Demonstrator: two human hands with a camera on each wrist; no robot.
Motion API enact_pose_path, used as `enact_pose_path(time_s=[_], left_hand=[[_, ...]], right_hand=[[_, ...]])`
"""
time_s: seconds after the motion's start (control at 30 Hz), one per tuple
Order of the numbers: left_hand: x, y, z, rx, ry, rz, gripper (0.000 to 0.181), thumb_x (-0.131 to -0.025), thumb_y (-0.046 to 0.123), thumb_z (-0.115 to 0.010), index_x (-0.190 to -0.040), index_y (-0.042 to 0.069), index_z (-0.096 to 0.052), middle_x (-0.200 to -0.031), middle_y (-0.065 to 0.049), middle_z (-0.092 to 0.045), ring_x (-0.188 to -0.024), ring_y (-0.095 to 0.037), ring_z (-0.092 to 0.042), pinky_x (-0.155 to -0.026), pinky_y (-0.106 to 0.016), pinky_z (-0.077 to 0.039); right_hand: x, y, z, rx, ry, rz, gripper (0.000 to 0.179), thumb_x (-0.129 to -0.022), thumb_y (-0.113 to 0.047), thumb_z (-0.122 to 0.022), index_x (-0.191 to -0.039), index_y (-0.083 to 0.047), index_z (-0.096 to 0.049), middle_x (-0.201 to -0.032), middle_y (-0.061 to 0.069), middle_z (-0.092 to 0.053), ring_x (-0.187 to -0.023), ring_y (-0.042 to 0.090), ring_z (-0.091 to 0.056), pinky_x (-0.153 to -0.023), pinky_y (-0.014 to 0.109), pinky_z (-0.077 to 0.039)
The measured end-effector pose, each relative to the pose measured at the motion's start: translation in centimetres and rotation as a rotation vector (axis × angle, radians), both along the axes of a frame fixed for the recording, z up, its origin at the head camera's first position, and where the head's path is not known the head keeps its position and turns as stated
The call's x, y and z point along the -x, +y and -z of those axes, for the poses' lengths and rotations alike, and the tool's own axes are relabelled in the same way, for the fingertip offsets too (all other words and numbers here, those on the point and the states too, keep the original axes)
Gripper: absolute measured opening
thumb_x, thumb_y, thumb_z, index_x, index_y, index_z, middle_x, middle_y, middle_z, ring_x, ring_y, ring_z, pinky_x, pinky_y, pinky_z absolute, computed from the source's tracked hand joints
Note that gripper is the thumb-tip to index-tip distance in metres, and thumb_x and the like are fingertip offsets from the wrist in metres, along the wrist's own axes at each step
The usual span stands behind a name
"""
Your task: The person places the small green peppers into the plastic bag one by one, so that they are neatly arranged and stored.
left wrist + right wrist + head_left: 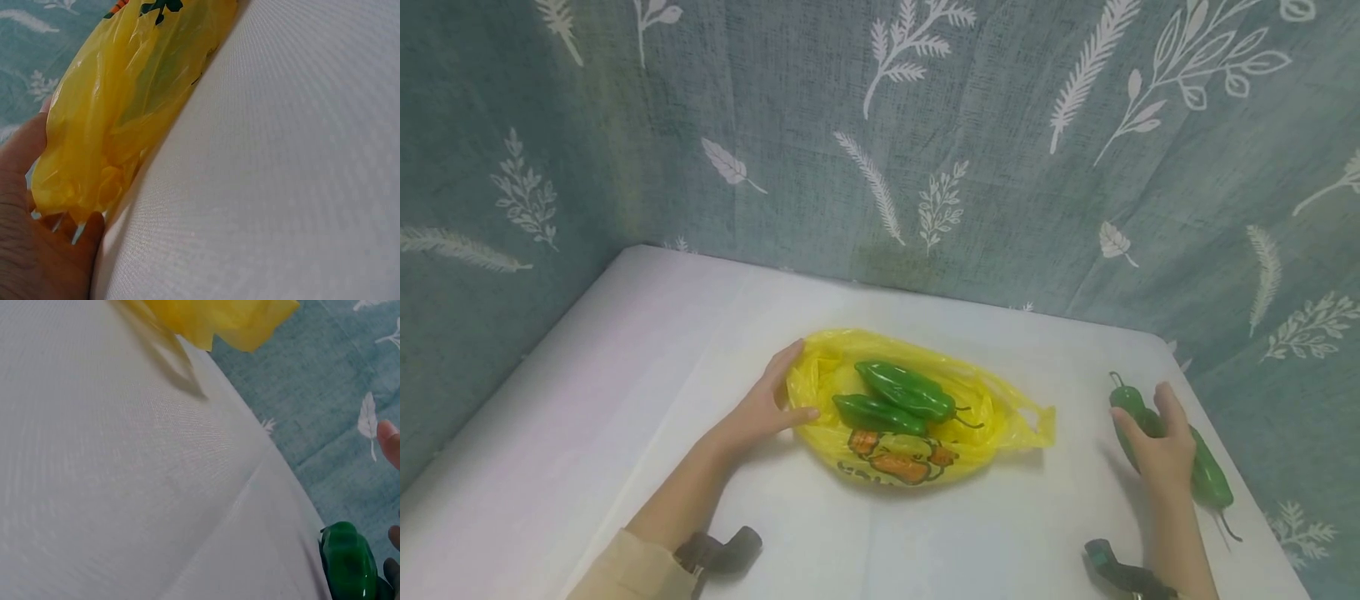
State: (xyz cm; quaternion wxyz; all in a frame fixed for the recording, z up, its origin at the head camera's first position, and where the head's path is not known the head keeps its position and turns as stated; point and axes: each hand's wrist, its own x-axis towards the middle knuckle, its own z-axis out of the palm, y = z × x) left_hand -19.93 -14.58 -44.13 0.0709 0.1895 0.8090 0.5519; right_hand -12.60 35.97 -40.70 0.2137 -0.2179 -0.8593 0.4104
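Glossy, tapering green peppers (902,387) lie in a thin, crinkled yellow plastic bag (829,448) on the white table (940,542). The left hand (760,417) holds the bag's left end, its fingertips partly hidden. The right hand (1167,454), loosely spread, partly covers two loose peppers (1212,475); I cannot tell whether it touches them. The bagged peppers lie lengthwise left to right, stems rightward, slightly nearer the person.

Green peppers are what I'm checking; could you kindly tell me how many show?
4: the upper pepper and lower pepper in the yellow bag; the left pepper and right pepper by the right hand. More may be hidden.
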Motion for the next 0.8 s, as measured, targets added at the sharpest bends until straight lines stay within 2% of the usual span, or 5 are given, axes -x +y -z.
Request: enact_pose_path(time_s=[0.17,0.3,0.57,0.8], left_hand=[[0.03,0.05,-0.01,-0.022,-0.003,0.004,0.100,-0.076,0.024,-0.075,-0.152,0.011,-0.012,-0.158,-0.012,-0.008,-0.145,-0.035,-0.004,-0.114,-0.061,0.000],[0.15,0.06,0.08,-0.031,0.000,0.009,0.100,-0.076,0.024,-0.075,-0.152,0.011,-0.012,-0.158,-0.013,-0.007,-0.145,-0.036,-0.003,-0.113,-0.061,0.001],[0.13,0.03,0.12,-0.023,-0.003,0.008,0.100,-0.076,0.026,-0.075,-0.152,0.012,-0.012,-0.158,-0.012,-0.007,-0.145,-0.035,-0.003,-0.114,-0.061,0.000],[0.09,0.07,0.08,-0.025,-0.007,0.006,0.101,-0.075,0.027,-0.076,-0.152,0.012,-0.012,-0.159,-0.011,-0.008,-0.145,-0.033,-0.004,-0.114,-0.060,-0.001]], right_hand=[[0.02,0.20,0.21,0.038,-0.055,0.042,0.081,-0.088,-0.037,-0.065,-0.152,-0.021,-0.018,-0.156,0.009,-0.022,-0.144,0.028,-0.020,-0.117,0.044,-0.018],[-0.05,0.29,0.24,0.035,-0.091,0.036,0.082,-0.088,-0.040,-0.063,-0.152,-0.020,-0.015,-0.157,0.011,-0.019,-0.143,0.032,-0.018,-0.116,0.049,-0.019],[-0.17,0.87,0.24,0.021,-0.086,0.064,0.078,-0.088,-0.041,-0.062,-0.151,-0.015,-0.023,-0.154,0.013,-0.026,-0.142,0.031,-0.022,-0.116,0.047,-0.022],[0.33,0.58,0.40,-0.074,-0.237,-0.024,0.079,-0.091,-0.045,-0.056,-0.151,-0.008,-0.019,-0.155,0.021,-0.019,-0.142,0.041,-0.015,-0.114,0.057,-0.018]])
